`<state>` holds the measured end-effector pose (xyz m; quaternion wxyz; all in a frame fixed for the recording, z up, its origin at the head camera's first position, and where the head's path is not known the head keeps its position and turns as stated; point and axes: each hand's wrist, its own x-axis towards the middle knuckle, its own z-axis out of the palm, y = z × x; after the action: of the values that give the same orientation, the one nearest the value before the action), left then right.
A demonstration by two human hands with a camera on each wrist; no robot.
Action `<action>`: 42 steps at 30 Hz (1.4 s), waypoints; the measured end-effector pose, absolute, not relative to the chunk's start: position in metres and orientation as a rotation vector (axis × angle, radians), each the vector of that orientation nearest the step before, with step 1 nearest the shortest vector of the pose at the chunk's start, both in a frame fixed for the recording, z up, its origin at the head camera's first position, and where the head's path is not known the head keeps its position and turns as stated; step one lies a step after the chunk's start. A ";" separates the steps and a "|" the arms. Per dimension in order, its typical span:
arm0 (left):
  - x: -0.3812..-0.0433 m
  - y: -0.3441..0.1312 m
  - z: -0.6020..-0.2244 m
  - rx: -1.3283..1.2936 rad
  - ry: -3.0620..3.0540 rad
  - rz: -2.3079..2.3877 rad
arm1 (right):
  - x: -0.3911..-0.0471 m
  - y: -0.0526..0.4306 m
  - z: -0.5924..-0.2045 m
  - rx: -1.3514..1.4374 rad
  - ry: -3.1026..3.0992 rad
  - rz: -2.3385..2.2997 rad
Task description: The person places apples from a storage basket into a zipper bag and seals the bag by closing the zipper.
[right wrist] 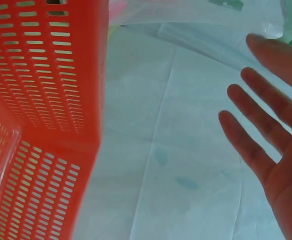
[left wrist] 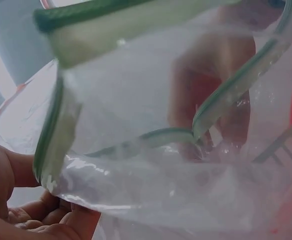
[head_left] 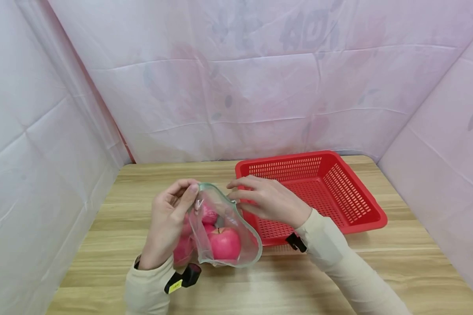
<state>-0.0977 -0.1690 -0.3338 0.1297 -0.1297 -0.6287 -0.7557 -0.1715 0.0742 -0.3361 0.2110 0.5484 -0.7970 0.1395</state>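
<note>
My left hand (head_left: 167, 218) pinches the left corner of a clear plastic bag (head_left: 246, 245) with green-edged trim, thumb on top. The bag's mouth gapes. Inside lie several pinkish-red apples, one whole red apple (head_left: 224, 243) showing most plainly. In the left wrist view the see-through wall and green rim (left wrist: 51, 125) stand in front of my left fingers. My right hand (head_left: 270, 199) is at the far right edge of the bag, fingers spread and fairly straight, a fingertip (right wrist: 256, 42) right at the green rim. Its spread fingers show nothing between them in the right wrist view.
A red plastic basket (head_left: 354, 168) with slotted walls stands just right of the bag, partly under my right hand. The wooden table (head_left: 114, 245) reaches back to a pale printed cloth (head_left: 228, 109), with cloth walls on both sides.
</note>
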 end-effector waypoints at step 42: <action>-0.086 -0.180 -0.356 -0.949 -2.511 -1.971 | -0.158 0.126 -0.348 1.112 -2.087 0.730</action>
<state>-0.0865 -0.1801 -0.3563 -0.0944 -0.2837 -0.7507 -0.5891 -0.1577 0.1259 -0.3479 0.3273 0.4244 -0.7969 0.2787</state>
